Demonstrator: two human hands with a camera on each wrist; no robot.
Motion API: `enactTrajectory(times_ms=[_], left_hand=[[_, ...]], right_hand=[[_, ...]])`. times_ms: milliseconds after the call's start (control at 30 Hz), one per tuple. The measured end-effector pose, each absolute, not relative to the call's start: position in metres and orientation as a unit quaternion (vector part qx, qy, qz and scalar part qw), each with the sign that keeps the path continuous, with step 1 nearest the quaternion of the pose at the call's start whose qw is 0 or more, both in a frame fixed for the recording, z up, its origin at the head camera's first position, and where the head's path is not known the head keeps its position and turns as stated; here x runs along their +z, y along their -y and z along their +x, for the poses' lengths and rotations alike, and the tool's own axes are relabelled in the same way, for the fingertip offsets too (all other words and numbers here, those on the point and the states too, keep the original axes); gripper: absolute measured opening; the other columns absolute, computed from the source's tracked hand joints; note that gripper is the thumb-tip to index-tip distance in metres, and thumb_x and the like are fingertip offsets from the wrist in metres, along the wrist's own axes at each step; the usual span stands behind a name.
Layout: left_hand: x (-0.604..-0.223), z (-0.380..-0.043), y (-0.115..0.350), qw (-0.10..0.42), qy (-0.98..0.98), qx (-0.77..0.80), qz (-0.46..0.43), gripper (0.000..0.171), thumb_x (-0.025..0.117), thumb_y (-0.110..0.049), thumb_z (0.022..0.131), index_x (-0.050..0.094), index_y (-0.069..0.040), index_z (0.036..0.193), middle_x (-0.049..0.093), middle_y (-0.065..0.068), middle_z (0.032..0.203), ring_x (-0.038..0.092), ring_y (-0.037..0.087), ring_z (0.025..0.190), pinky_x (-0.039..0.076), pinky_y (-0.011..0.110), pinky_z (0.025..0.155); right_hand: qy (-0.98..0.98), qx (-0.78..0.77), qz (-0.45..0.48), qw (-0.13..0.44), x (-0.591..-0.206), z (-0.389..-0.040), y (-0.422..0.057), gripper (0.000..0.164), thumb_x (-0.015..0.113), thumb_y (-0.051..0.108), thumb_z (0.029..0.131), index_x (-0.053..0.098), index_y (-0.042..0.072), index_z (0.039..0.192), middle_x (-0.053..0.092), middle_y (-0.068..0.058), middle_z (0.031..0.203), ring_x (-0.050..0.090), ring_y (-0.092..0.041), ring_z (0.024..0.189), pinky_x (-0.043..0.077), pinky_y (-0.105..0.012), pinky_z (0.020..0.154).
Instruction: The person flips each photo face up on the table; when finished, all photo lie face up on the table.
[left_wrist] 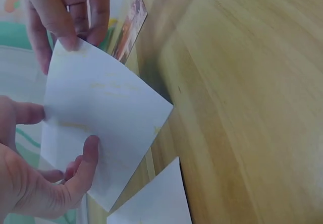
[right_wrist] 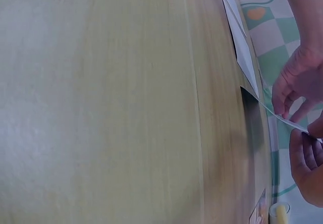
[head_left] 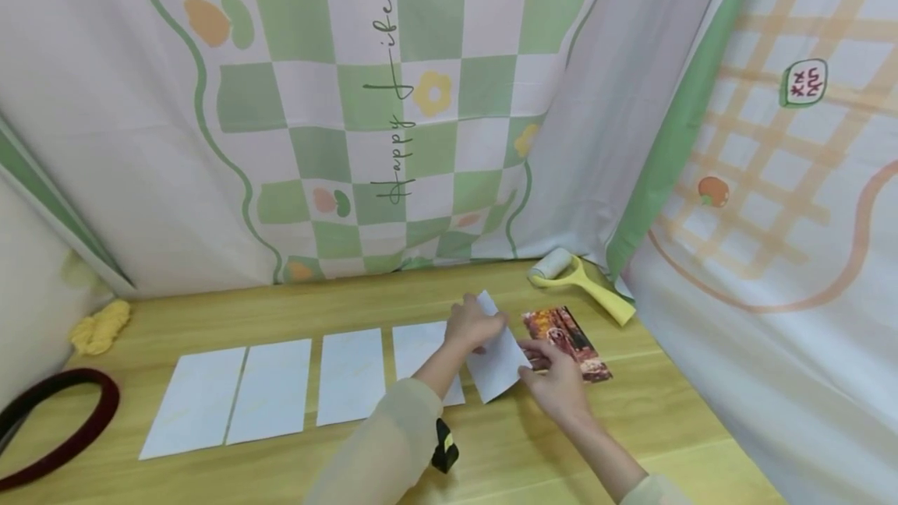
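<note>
Both hands hold a white card (head_left: 500,361), raised at a tilt off the table, with faint yellow print on its face. My left hand (head_left: 473,326) grips its left side, the thumb lying across the white face in the left wrist view. At the card's right edge, my right hand (head_left: 557,384) pinches a corner between thumb and fingers (left_wrist: 68,32). Just beyond the right hand a colour photo card (head_left: 567,341) with an orange and red picture lies face up. Left of the hands is another white card (head_left: 421,345), partly hidden by the left forearm.
Several more white cards, such as one (head_left: 351,376), lie in a row to the left. A yellow-handled lint roller (head_left: 585,283) is at the back right. Yellow yarn (head_left: 100,327) and a dark red hoop (head_left: 105,411) are at the left. Printed curtains (head_left: 428,139) enclose the wooden table.
</note>
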State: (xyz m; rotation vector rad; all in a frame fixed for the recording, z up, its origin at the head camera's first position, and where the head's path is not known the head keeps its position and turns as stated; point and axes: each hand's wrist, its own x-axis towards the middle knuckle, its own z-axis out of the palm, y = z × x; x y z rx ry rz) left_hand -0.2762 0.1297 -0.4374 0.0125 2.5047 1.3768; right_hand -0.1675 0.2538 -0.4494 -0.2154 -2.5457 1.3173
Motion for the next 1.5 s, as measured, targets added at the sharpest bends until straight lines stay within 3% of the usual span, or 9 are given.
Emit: enactTrajectory(times_ms=[200, 300, 500, 667, 767, 1067, 1267, 1500], left_hand=[[-0.434, -0.276, -0.129, 0.145, -0.833, 0.533, -0.022, 0.084, 0.072, -0.027, 0.086, 0.034, 0.002, 0.155, 0.050, 0.030, 0.147, 0.064, 0.042, 0.111, 0.061, 0.029, 0.055], [-0.432, -0.276, -0.128, 0.150, -0.815, 0.559, -0.029, 0.082, 0.072, -0.023, 0.085, 0.035, 0.001, 0.154, 0.052, 0.030, 0.144, 0.065, 0.041, 0.110, 0.062, 0.030, 0.057], [-0.427, -0.276, -0.127, 0.164, -0.784, 0.598, -0.035, 0.078, 0.068, -0.017, 0.083, 0.037, 0.000, 0.152, 0.050, 0.030, 0.146, 0.062, 0.044, 0.120, 0.063, 0.030, 0.058], [-0.425, -0.277, -0.125, 0.162, -0.777, 0.607, -0.036, 0.069, 0.064, -0.017, 0.083, 0.045, -0.001, 0.147, 0.055, 0.026, 0.142, 0.064, 0.038, 0.112, 0.065, 0.034, 0.066], [-0.424, -0.278, -0.123, 0.155, -0.784, 0.600, -0.033, 0.065, 0.061, -0.017, 0.084, 0.049, -0.003, 0.146, 0.057, 0.024, 0.145, 0.066, 0.034, 0.108, 0.064, 0.039, 0.076], [-0.426, -0.279, -0.119, 0.121, -0.823, 0.554, -0.032, 0.057, 0.060, -0.011, 0.085, 0.058, -0.005, 0.141, 0.062, 0.021, 0.143, 0.061, 0.039, 0.129, 0.056, 0.048, 0.105], [-0.432, -0.278, -0.116, 0.085, -0.854, 0.513, 0.000, 0.065, 0.061, -0.001, 0.078, 0.059, -0.007, 0.143, 0.065, 0.020, 0.141, 0.062, 0.039, 0.128, 0.056, 0.046, 0.107], [-0.441, -0.277, -0.114, 0.077, -0.877, 0.474, 0.015, 0.068, 0.061, 0.001, 0.076, 0.059, -0.007, 0.143, 0.066, 0.019, 0.139, 0.064, 0.038, 0.124, 0.059, 0.045, 0.101]], right_hand=[[0.867, 0.480, -0.071, 0.116, -0.452, -0.166, -0.254, 0.042, 0.073, -0.006, 0.084, 0.068, -0.005, 0.126, 0.074, -0.020, 0.110, 0.068, -0.018, 0.094, 0.055, -0.015, 0.079], [0.860, 0.497, -0.061, 0.096, -0.453, -0.165, -0.256, 0.045, 0.075, -0.001, 0.087, 0.064, -0.006, 0.131, 0.072, -0.024, 0.118, 0.071, -0.024, 0.100, 0.057, -0.016, 0.081], [0.860, 0.510, -0.017, 0.021, -0.455, -0.164, -0.263, 0.063, 0.077, 0.012, 0.090, 0.052, -0.006, 0.145, 0.061, -0.030, 0.141, 0.068, -0.039, 0.120, 0.062, -0.034, 0.093], [0.857, 0.509, 0.073, -0.029, -0.461, -0.165, -0.269, 0.070, 0.076, 0.009, 0.090, 0.044, -0.012, 0.149, 0.053, -0.037, 0.146, 0.064, -0.047, 0.125, 0.060, -0.046, 0.101], [0.858, 0.504, 0.094, -0.023, -0.462, -0.166, -0.270, 0.065, 0.072, 0.006, 0.091, 0.045, -0.011, 0.148, 0.053, -0.038, 0.146, 0.064, -0.049, 0.126, 0.059, -0.047, 0.102], [0.876, 0.478, 0.060, -0.003, -0.464, -0.167, -0.267, 0.049, 0.068, 0.001, 0.093, 0.058, -0.009, 0.140, 0.057, -0.036, 0.143, 0.062, -0.048, 0.128, 0.059, -0.042, 0.102], [0.883, 0.465, 0.060, 0.002, -0.465, -0.168, -0.266, 0.046, 0.068, 0.002, 0.093, 0.061, -0.006, 0.137, 0.057, -0.034, 0.144, 0.058, -0.051, 0.133, 0.057, -0.045, 0.104], [0.908, 0.409, 0.084, 0.032, -0.466, -0.168, -0.266, 0.047, 0.073, 0.007, 0.091, 0.064, -0.002, 0.137, 0.060, -0.032, 0.143, 0.058, -0.052, 0.132, 0.052, -0.058, 0.108]])
